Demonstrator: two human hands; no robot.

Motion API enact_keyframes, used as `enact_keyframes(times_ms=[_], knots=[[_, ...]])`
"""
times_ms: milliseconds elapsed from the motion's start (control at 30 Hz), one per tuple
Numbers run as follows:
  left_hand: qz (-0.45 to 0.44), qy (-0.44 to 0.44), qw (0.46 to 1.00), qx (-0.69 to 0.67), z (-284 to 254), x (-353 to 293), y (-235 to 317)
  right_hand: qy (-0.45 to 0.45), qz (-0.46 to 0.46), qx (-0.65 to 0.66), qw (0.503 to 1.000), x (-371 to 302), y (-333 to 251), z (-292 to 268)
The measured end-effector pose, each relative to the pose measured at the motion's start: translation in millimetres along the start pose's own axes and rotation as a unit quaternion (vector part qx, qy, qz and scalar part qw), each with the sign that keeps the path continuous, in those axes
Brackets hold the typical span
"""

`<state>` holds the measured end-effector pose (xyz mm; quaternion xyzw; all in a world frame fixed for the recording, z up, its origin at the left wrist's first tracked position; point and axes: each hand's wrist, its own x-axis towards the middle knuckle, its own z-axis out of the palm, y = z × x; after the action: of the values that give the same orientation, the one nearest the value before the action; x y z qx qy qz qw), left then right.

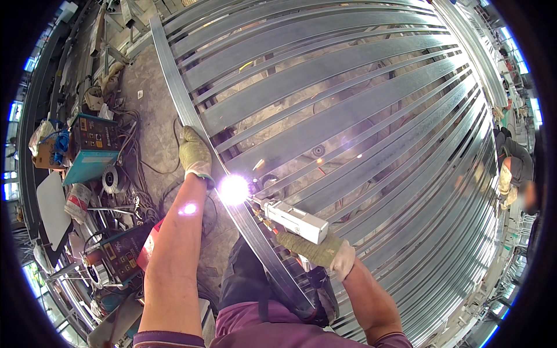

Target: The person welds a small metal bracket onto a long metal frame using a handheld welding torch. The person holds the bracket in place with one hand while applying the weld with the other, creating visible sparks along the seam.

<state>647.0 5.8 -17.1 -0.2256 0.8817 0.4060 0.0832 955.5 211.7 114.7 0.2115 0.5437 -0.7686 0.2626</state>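
My right hand [313, 248], in a green work glove with a pale cuff, is closed round a welding torch [295, 220] with a white box-shaped housing. From the torch's tip a dazzling arc [234, 189] burns at the inner edge of a long grey metal rail [255, 236], and its glare hides the joint there. Small sparks fly off beside it. My left hand [195, 153], gloved in the same green, grips that rail's outer edge farther along, above the arc. Its fingertips are partly hidden. Parallel metal slats [325, 124] run from the rail to the right.
Two welding machines [93, 139] [125, 255] stand on the left among tangled cables [136, 194] and wire spools [110, 180]. Steel stock lies at the upper left. Another person [513, 168] is at the far right, beyond the slats. Concrete floor shows between the slats.
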Motion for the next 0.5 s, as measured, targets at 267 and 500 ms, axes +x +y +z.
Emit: enact_keyframes(times_ms=[267,500], knots=[[0.023,0.006,0.999,-0.040,6.5,11.8,-13.2,0.021,0.003,-0.109,0.994,-2.2,9.0,4.1],[0.026,0.045,0.998,-0.018,6.9,16.0,-17.2,0.052,0.079,-0.044,0.995,-24.7,-22.7,12.2]])
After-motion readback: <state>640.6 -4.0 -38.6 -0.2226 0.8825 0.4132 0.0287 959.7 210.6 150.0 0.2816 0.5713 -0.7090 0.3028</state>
